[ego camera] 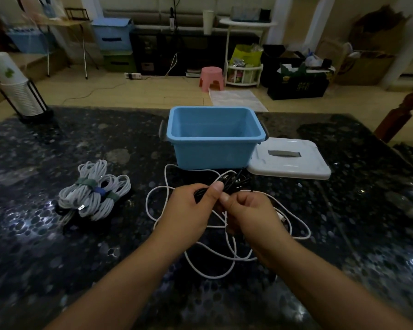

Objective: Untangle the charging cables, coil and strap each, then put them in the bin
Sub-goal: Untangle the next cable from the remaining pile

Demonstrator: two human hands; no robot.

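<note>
While both bare forearms reach in over the dark speckled counter (57, 258), the two hands meet above a loose tangle of cable. Nearest lies the white cable (210, 273), sprawled in wide, uneven loops on the counter beneath the wrists and out to either side. The left hand (188, 210) is closed around a black cable (229, 181), thumb pressed on top, with the black strands bunching out past the knuckles toward the far side. The right hand (250, 215) is curled just beside it, thumb and forefinger pinched together on a strand right at the left thumb; which cable that strand belongs to is hard to make out in the dim light.

Off to the left, well apart from the hands, sits a heap of pale cable bundles (93, 191), already coiled and each cinched with a strap, green or blue. They rest on the counter, not in the bin.

Beyond the tangle stands the blue bin (215, 139), open and upright, with dark latches at its ends; nothing shows inside it. Its white lid (289, 160) lies flat on the counter, touching the bin's right side, with its grey handle facing up.

At the counter's far left edge stands a stack of paper cups (14, 91) in a black wire holder.
</note>
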